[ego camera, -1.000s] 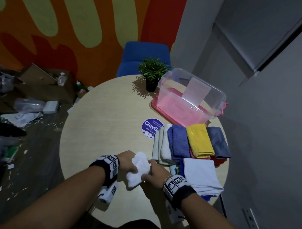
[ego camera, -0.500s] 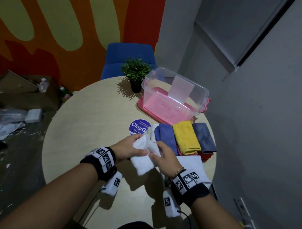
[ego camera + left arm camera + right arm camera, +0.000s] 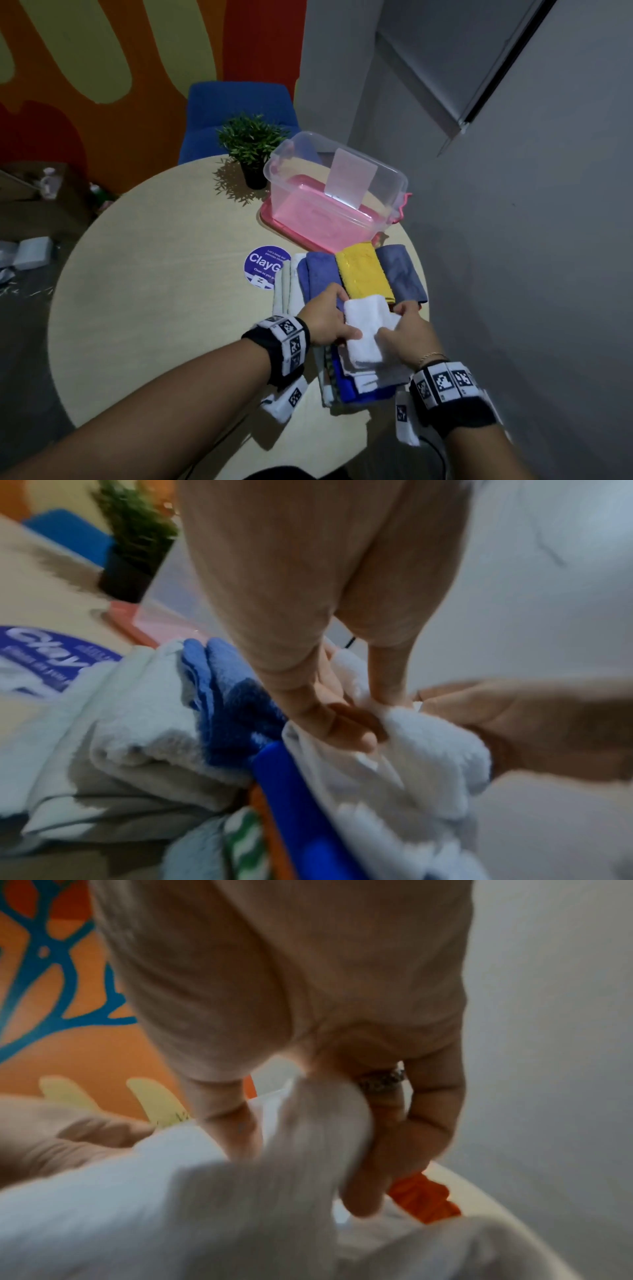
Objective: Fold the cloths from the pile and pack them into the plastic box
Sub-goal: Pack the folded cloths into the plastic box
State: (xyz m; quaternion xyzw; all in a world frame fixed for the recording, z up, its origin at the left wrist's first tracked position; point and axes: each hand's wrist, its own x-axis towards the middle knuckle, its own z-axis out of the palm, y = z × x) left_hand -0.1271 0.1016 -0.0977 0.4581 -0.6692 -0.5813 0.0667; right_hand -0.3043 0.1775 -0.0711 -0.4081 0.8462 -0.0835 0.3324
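Both hands have carried the white cloth (image 3: 364,329) away from the bare table and over the pile (image 3: 346,383), nearer the box (image 3: 337,195); left hand (image 3: 327,320) and right hand (image 3: 407,337) pinch its sides, so it seems folded and packing comes next

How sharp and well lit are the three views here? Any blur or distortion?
Head view: dim, sharp, wide-angle bending at the edges; the potted plant casts a hard shadow. Left wrist view: motion-smeared, the white cloth soft. Right wrist view: blurrier, the cloth barely textured.

Left hand (image 3: 327,320) and right hand (image 3: 409,337) meet over the table, fingers curled, pinching.
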